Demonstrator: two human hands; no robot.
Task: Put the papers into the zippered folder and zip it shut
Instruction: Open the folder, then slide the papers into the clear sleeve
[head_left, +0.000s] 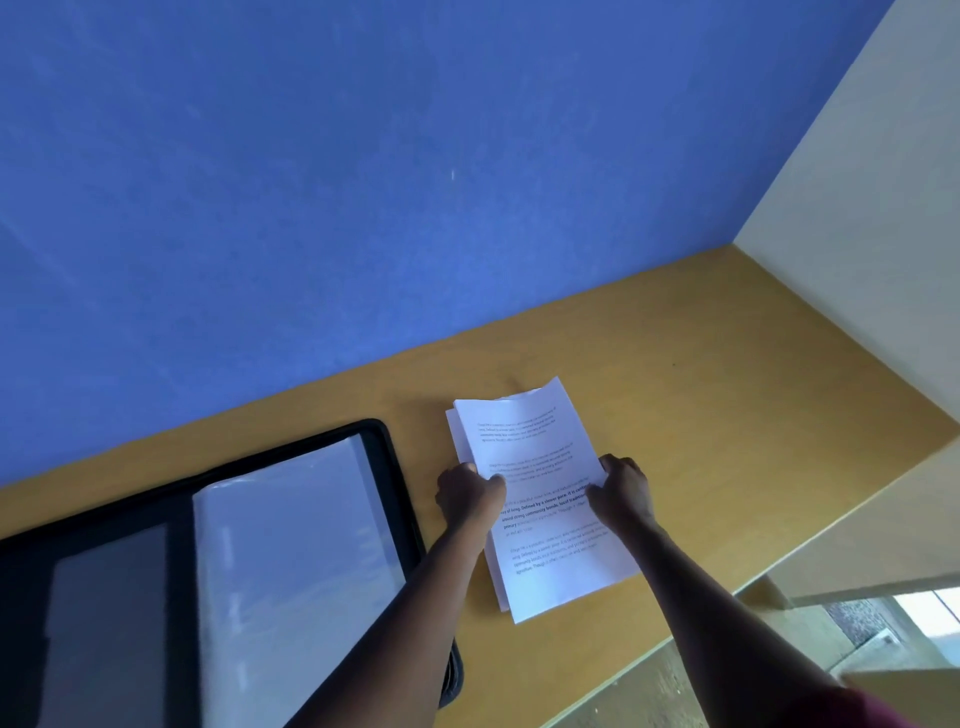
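Observation:
A stack of white printed papers (540, 561) lies on the wooden desk (727, 415), its sheets slightly fanned at the left edge. My left hand (470, 493) grips the stack's left edge with the thumb on top. My right hand (621, 488) grips the right edge. The far corner of the top sheet curls up. A black zippered folder (395, 467) lies open flat to the left, with a clear plastic sleeve (291, 561) on its right half and a grey pocket (109, 623) on its left half. My left forearm crosses the folder's lower right corner.
A blue wall (363, 182) runs along the back of the desk. A cream side panel (872, 208) closes off the right. The desk's front edge slants from lower centre up to the right, with floor below it.

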